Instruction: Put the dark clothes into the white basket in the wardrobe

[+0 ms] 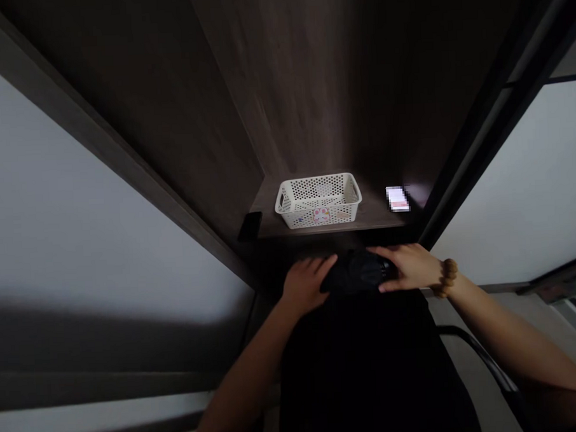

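A dark wood-grain shelf [373, 209] fills the view ahead, with a white perforated plastic basket [318, 200] standing on it. Nearer, below its front edge, a dark object [360, 270], lying lengthwise side to side, is clasped at opposite ends by the left hand [305, 282] and right hand [407, 268].

Logged from my remote view: white plastic basket [318, 202], perforated sides, small cartoon sticker [321, 216] on the front, sitting on a dark wood-grain shelf [273, 210]. Black phone-like slab [250, 226] just left of the basket, by the shelf edge. To the right, a white item [397, 199], too blurred for me to identify. Dark wood back panel [292, 82] behind. Pale left panel [91, 205] and pale right panel [516, 187] flank the shelf. Curved black rail [480, 360] low right.
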Action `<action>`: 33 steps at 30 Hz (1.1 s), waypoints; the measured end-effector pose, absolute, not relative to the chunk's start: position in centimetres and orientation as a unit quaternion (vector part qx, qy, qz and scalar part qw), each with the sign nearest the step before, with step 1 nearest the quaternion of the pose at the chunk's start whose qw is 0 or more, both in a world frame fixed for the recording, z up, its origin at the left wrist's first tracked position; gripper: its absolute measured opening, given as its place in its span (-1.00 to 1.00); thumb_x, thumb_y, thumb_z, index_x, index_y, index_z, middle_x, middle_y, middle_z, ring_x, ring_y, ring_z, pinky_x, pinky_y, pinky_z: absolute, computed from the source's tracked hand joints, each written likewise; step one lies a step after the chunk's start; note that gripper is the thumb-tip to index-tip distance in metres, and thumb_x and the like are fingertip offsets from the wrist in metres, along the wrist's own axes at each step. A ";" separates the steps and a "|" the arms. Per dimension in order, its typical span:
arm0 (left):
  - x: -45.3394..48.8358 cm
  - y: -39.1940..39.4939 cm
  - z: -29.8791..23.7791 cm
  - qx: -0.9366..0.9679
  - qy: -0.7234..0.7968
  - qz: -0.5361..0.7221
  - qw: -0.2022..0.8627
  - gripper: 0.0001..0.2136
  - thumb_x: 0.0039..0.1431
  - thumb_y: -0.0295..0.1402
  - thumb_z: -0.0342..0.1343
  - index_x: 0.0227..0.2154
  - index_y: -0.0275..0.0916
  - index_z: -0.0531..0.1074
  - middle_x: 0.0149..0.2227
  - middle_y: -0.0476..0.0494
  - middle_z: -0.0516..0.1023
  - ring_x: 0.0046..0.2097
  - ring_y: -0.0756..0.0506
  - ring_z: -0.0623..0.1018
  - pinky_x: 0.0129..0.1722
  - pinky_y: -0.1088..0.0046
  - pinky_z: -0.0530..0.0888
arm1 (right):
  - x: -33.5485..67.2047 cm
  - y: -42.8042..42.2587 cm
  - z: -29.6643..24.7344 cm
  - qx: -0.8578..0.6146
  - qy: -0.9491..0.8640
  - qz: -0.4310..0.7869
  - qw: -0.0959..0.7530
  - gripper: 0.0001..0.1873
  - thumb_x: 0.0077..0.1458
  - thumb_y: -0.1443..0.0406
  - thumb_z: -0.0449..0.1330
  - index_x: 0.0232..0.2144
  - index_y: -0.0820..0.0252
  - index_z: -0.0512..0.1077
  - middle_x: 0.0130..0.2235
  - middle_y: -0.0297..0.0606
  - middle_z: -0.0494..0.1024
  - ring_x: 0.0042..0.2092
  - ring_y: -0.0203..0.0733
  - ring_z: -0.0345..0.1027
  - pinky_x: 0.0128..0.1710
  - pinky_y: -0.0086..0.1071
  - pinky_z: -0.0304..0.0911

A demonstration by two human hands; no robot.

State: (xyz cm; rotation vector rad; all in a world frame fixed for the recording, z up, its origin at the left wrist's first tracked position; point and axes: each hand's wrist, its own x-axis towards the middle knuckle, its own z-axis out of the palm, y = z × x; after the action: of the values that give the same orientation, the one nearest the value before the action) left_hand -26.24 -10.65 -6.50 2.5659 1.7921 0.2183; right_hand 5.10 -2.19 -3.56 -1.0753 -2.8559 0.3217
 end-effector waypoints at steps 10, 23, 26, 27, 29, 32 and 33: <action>-35.1 10.6 -0.6 0.662 0.703 0.237 -0.111 0.07 -0.02 0.06 0.42 0.48 -0.23 0.08 0.54 -0.47 -0.02 0.53 -0.50 0.04 0.47 -0.11 0.05 | -7.9 14.6 3.2 -0.542 -0.837 -0.071 0.018 -0.38 0.35 0.00 0.12 0.35 0.06 0.27 0.10 0.07 0.62 0.07 0.12 0.55 -0.06 -0.20 0.36; -39.1 15.8 -5.2 0.610 0.781 0.118 0.059 0.28 -0.09 0.44 0.22 0.53 -0.28 -0.07 0.55 -0.50 -0.06 0.52 -0.50 0.10 0.43 0.03 0.22 | -11.1 19.5 -2.6 -0.597 -0.799 -0.051 0.058 0.00 0.14 -0.38 0.09 0.40 0.06 0.27 0.38 0.16 0.25 0.31 0.42 0.22 0.22 0.21 0.19; -39.0 18.3 -5.7 0.609 0.783 0.118 0.054 0.25 -0.09 0.48 0.16 0.52 -0.23 -0.02 0.55 -0.49 -0.05 0.51 -0.52 0.11 0.42 0.00 0.23 | -11.1 20.9 -3.9 -0.640 -0.765 -0.008 0.067 0.18 -0.02 -0.45 0.17 0.41 0.13 0.23 0.30 0.19 0.27 0.16 0.32 0.40 0.05 0.01 0.38; -39.0 19.4 -5.8 0.609 0.782 0.118 0.054 0.24 -0.08 0.49 0.15 0.52 -0.21 -0.01 0.55 -0.49 -0.05 0.51 -0.52 0.11 0.41 -0.01 0.23 | -11.3 21.8 -4.2 -0.644 -0.762 -0.005 0.065 0.17 -0.03 -0.45 0.20 0.38 0.15 0.25 0.27 0.17 0.28 0.14 0.28 0.42 0.03 -0.04 0.41; -39.2 21.9 -5.9 0.615 0.777 0.121 0.053 0.21 -0.07 0.49 0.13 0.51 -0.19 0.04 0.55 -0.47 -0.04 0.51 -0.52 0.10 0.41 -0.01 0.24 | -11.9 24.4 -4.5 -0.648 -0.760 -0.004 0.059 0.12 -0.05 -0.42 0.25 0.32 0.17 0.31 0.23 0.12 0.30 0.13 0.22 0.44 0.02 -0.10 0.43; -39.7 26.0 -6.1 0.618 0.773 0.127 0.059 0.20 -0.08 0.50 0.13 0.50 -0.18 0.07 0.55 -0.47 -0.05 0.52 -0.51 0.09 0.42 0.02 0.23 | -13.0 29.1 -4.5 -0.650 -0.758 0.008 0.051 0.10 -0.11 -0.40 0.33 0.27 0.15 0.35 0.21 0.06 0.30 0.12 0.19 0.46 0.06 -0.13 0.43; -40.0 27.4 -6.2 0.617 0.774 0.129 0.061 0.21 -0.08 0.50 0.13 0.51 -0.19 0.07 0.55 -0.48 -0.05 0.52 -0.51 0.08 0.42 0.02 0.22 | -13.3 30.7 -4.6 -0.651 -0.757 0.011 0.052 0.11 -0.14 -0.39 0.35 0.26 0.15 0.36 0.21 0.05 0.30 0.11 0.20 0.47 0.07 -0.12 0.44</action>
State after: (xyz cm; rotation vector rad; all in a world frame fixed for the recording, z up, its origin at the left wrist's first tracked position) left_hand -40.02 27.43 -6.16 1.8660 2.3404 0.3898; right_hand -13.32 30.68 -4.56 -1.9813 -2.3022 0.0347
